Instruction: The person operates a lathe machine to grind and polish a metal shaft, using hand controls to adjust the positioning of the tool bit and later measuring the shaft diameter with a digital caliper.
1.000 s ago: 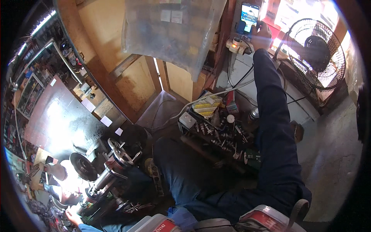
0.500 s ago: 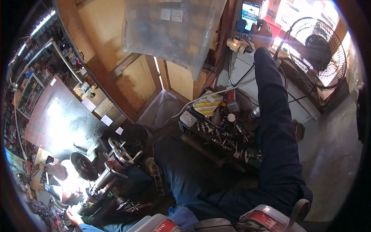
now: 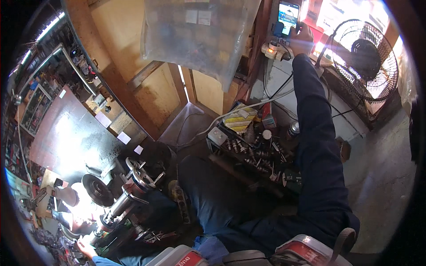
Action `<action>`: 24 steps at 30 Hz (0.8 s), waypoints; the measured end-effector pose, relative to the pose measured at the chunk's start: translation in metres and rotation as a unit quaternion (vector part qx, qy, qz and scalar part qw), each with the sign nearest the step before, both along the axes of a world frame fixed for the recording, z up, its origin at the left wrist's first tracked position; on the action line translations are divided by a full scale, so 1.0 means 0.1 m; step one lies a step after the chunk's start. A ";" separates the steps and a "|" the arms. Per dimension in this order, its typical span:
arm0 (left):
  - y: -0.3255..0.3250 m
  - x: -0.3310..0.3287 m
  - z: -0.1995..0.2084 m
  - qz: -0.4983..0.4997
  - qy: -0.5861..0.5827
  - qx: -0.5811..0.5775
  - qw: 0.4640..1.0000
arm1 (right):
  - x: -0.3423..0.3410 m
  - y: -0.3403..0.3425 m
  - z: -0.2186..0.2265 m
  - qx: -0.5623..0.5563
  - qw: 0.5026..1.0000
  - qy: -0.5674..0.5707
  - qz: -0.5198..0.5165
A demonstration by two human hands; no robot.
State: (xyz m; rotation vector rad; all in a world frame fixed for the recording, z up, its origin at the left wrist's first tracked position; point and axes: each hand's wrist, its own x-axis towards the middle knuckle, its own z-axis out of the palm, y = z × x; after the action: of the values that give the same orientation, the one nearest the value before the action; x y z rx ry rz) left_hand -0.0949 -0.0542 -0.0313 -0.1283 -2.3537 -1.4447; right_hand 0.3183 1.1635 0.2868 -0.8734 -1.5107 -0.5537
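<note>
While fwd, R hand (image 3: pixel 302 41) at phone (image 3: pixel 287 15)

The phone (image 3: pixel 288 16) is slim and rectangular, with a dark rim. Its screen is lit, showing white, blue and dark areas too small to make out. It stands nearly upright near the view's top edge, right of centre, its lower right corner covered. The machine (image 3: pixel 119 207) is at lower left: a shiny metal barrel slanting up to the right, with a spoked silver handwheel (image 3: pixel 138 172) at its upper end. A dark round disc is just beside the barrel; glare blurs the lower end.
</note>
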 end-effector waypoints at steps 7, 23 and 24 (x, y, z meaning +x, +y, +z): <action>0.06 0.05 0.06 0.002 -0.008 -0.043 0.999 | -0.01 0.05 -0.01 -0.021 1.000 0.015 0.010; 0.01 0.02 -0.04 0.008 0.015 -0.072 0.997 | -0.02 -0.02 0.01 -0.019 1.000 0.017 0.017; 0.00 0.01 -0.03 0.008 0.016 -0.072 0.997 | -0.01 -0.02 0.01 -0.022 0.999 0.023 0.020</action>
State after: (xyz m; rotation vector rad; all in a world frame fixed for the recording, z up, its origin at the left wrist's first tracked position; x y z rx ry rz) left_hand -0.0935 -0.0542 -0.0341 -0.1699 -2.4262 -1.2557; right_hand 0.3170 1.1614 0.2877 -0.8838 -1.4998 -0.4695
